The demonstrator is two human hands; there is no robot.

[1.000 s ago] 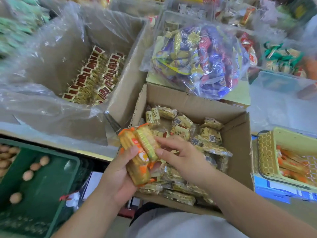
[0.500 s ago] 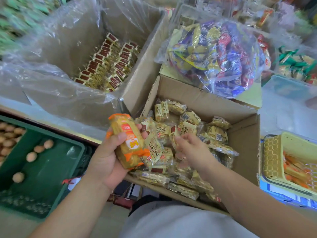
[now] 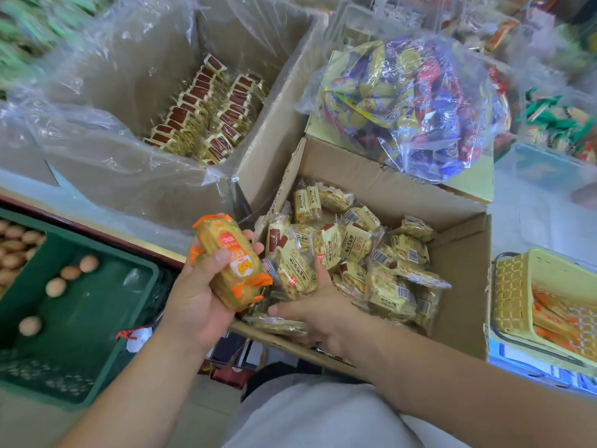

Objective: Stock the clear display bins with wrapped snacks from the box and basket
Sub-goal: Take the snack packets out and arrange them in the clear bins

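Item 1: orange-wrapped snacks (image 3: 231,263), a small stack, being held up just left of the cardboard box (image 3: 452,202) at its near-left corner. The left grip (image 3: 200,295) is clamping round the stack, thumb lying across the front label and fingertips showing past the far side.

Item 2: cardboard box, open, sitting at the centre and carrying a loose heap of pale yellow wrapped snacks (image 3: 355,240). The right grip (image 3: 318,310) is reaching in from the near edge, palm down, thumb pointing left and fingers pushing in among the packets. Whether it is closing on a packet cannot be told.

Item 3: yellow basket (image 3: 513,286), sitting near right and holding more orange wrappers, blurred.

Item 4: large lined carton (image 3: 284,101), standing far left with its plastic liner hanging open. It is holding rows of red-and-gold packets (image 3: 206,111).

Item 5: clear bag of mixed sweets (image 3: 413,105), lying just beyond the cardboard box.

Item 6: green crate (image 3: 80,334), sitting near left and holding eggs (image 3: 55,286).
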